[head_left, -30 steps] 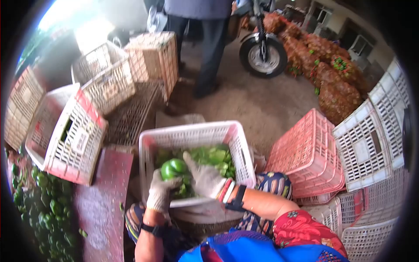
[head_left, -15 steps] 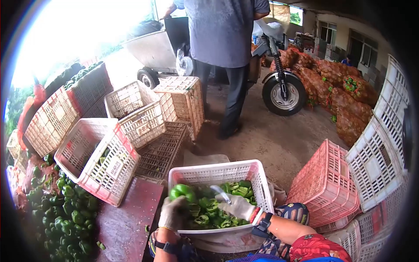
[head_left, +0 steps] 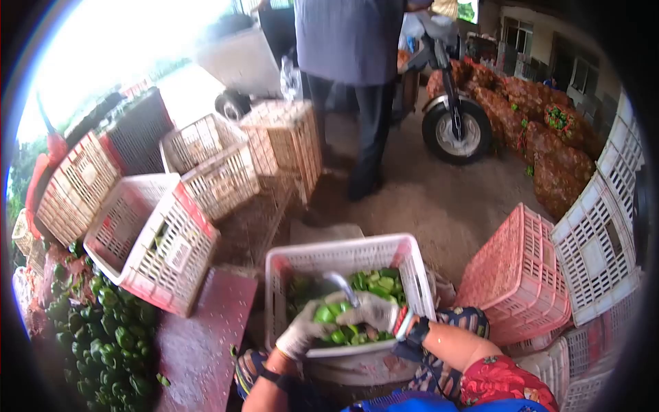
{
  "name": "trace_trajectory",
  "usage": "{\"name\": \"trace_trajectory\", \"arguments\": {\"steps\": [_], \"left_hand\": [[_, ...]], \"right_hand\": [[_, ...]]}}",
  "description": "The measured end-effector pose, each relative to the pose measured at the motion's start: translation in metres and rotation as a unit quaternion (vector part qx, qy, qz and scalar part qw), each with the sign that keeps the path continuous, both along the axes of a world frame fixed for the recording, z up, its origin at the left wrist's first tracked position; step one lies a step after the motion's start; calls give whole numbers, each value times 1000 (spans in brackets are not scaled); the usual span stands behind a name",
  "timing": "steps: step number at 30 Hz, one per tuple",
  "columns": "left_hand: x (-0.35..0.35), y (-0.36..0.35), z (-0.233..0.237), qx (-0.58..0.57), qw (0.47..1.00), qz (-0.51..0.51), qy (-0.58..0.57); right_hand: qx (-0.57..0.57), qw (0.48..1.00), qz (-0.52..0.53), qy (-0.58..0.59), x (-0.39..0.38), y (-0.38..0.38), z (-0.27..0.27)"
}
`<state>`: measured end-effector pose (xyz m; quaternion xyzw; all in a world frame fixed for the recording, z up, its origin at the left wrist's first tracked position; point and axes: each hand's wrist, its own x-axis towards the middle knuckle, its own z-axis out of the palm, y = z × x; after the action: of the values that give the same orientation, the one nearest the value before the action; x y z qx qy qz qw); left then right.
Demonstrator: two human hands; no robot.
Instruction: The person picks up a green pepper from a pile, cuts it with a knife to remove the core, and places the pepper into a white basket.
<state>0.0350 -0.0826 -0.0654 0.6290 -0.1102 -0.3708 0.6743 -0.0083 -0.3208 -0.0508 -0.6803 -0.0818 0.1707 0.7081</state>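
Note:
My left hand (head_left: 300,331), in a whitish work glove, is closed round a green bell pepper (head_left: 327,314) above the crate. My right hand (head_left: 371,313), also gloved, meets it from the right, with fingers curled against the pepper and round a curved metal tool (head_left: 341,283). The tool's shiny bent end points up; its grip is hidden in the glove. Beneath both hands, a white plastic crate (head_left: 343,246) contains cut green pepper pieces (head_left: 384,281).
Whole green peppers (head_left: 110,343) lie heaped at left beside a reddish board (head_left: 199,350). A tilted crate (head_left: 171,250) rests above them. Stacked crates (head_left: 511,275) flank the right. Ahead, a person (head_left: 350,48) stands by a three-wheeler's front wheel (head_left: 456,130); filled net sacks (head_left: 508,103) lie behind.
My left hand has brought the pepper right and slightly down to meet my right hand. The metal tool now points upward beside the pepper. The view has shifted slightly.

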Motion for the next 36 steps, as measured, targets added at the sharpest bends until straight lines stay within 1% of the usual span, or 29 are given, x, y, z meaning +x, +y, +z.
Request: {"name": "trace_trajectory", "arguments": {"steps": [1,2,3,4,5,6,8,10,12,13,14,15,17,18,19,20,21,22,23,24,25,26,27,28,29,30,33,34,36], "left_hand": [[11,-14,16,-174,981,-84,-9],[19,-12,26,-180,975,-130,-5],[6,-4,31,-188,980,-36,54],[2,-1,29,-238,963,-24,123],[5,2,25,-291,941,-13,174],[4,3,24,-308,934,-10,182],[13,10,26,-335,926,-23,169],[13,13,26,-348,927,46,136],[20,22,21,-387,906,117,128],[28,27,16,-376,918,96,78],[29,26,13,-324,931,159,49],[25,20,11,-269,938,219,20],[22,8,12,-130,954,231,-136],[21,2,13,-54,946,242,-207],[19,-3,13,85,918,200,-331],[17,-8,13,218,851,169,-448],[15,-12,4,9,951,176,-255],[12,-17,-4,-189,958,215,-34],[11,-21,10,-224,947,226,41],[12,-27,18,-133,965,221,-38],[13,-30,21,-41,969,213,-117],[14,-28,21,-57,970,187,-144],[13,-25,24,-13,977,162,-140],[16,-19,24,88,973,107,-187],[18,-15,23,188,953,49,-231],[16,-14,18,209,915,75,-338],[13,-13,19,293,862,25,-412],[9,-16,20,257,858,50,-442],[6,-14,28,249,865,30,-435]], "right_hand": [[19,999,-23,-21,-9,2,-5],[37,997,-45,-43,-17,7,0],[108,992,-52,44,-18,4,1],[178,973,-70,131,-18,3,13],[252,954,-69,146,-12,5,6],[323,930,-66,163,-6,7,-1],[386,912,-24,138,-1,6,12],[462,871,31,163,2,0,17],[421,891,-59,160,8,-5,28],[315,932,-70,168,4,-14,41],[206,959,-71,181,0,-23,56],[-45,984,-36,169,16,-30,49],[-184,956,-119,195,11,-14,47],[45,968,-158,192,5,1,32],[128,957,-146,215,-5,11,25],[206,938,-133,243,-13,26,29],[233,920,-149,278,-14,36,24],[259,898,-167,313,-15,46,18],[239,909,-184,287,-13,46,15],[217,920,-200,259,-8,44,14],[196,928,-215,232,-2,41,14],[127,948,-181,229,0,28,19],[87,967,-141,191,3,19,25],[19,976,-147,158,3,20,27],[-48,979,-152,123,2,21,27],[-78,982,-159,65,2,20,16],[-55,983,-163,69,-5,18,25],[-82,983,-161,25,-5,16,17],[55,984,-94,140,-7,9,14]]}}
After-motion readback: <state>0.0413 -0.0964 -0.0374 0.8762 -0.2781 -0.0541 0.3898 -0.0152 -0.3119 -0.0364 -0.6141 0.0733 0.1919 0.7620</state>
